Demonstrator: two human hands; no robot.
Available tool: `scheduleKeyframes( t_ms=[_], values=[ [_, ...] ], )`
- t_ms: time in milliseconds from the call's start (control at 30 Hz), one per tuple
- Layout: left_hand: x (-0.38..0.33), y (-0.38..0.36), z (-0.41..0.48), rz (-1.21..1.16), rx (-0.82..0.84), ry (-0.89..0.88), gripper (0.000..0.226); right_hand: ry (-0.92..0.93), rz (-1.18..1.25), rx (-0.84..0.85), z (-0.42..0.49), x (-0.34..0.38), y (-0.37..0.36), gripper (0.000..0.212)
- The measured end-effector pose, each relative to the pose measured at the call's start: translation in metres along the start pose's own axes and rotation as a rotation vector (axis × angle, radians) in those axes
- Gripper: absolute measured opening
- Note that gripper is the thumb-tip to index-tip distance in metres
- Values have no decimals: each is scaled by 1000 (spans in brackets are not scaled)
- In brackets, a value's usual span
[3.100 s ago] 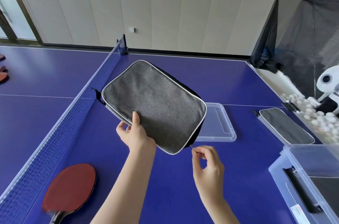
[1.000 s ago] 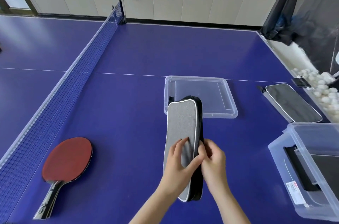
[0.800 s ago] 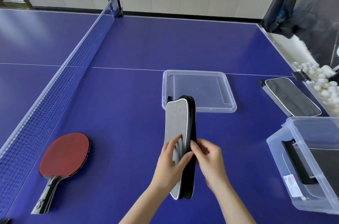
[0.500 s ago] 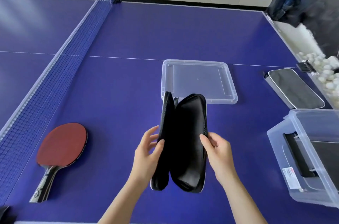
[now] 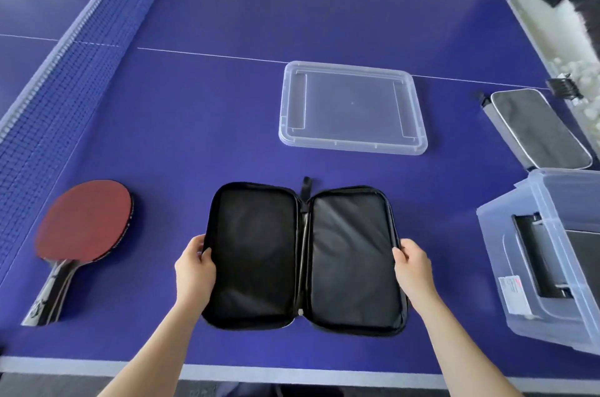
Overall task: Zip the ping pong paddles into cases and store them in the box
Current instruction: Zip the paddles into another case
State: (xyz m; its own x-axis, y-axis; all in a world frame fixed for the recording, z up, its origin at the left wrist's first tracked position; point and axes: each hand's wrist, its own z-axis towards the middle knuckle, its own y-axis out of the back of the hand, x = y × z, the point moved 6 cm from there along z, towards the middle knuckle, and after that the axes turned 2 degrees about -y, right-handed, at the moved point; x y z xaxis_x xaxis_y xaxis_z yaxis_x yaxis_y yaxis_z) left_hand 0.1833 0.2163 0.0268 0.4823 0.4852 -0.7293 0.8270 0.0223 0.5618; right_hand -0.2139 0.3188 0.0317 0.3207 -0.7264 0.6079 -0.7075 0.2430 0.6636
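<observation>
Blue matte tabletop [image 5: 227, 104], crossed by a thin white line, with a mesh net [image 5: 65, 71] along its left side. Centre: the case [image 5: 302, 253], unzipped and spread flat like a book. Its two rounded-rectangular halves of black fabric lining join at a spine, with a short black loop at the far end. My left hand [image 5: 194, 270] pinches its left edge and my right hand [image 5: 412, 270] grips its right edge, the hands well apart. Left, clear of the case: the paddle [image 5: 84, 221], red rubber face up, handle toward me. Beyond: a shallow clear plastic lid [image 5: 352, 107] with rounded corners. Right: a zipped grey case [image 5: 539, 128] with pale piping, near the translucent box [image 5: 496, 234], which holds a flat dark item [image 5: 539, 257].
</observation>
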Motion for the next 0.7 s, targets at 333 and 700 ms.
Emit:
scheduleKeyframes(
  t_ms=[333, 700],
  values=[
    [-7, -41, -21, 609, -136, -459, 53, 358, -477, -346, -26, 12, -43, 42],
    [12, -100, -24, 938, 133, -658, 73, 529, -835, -15, -32, 14, -111, 63]
  ],
)
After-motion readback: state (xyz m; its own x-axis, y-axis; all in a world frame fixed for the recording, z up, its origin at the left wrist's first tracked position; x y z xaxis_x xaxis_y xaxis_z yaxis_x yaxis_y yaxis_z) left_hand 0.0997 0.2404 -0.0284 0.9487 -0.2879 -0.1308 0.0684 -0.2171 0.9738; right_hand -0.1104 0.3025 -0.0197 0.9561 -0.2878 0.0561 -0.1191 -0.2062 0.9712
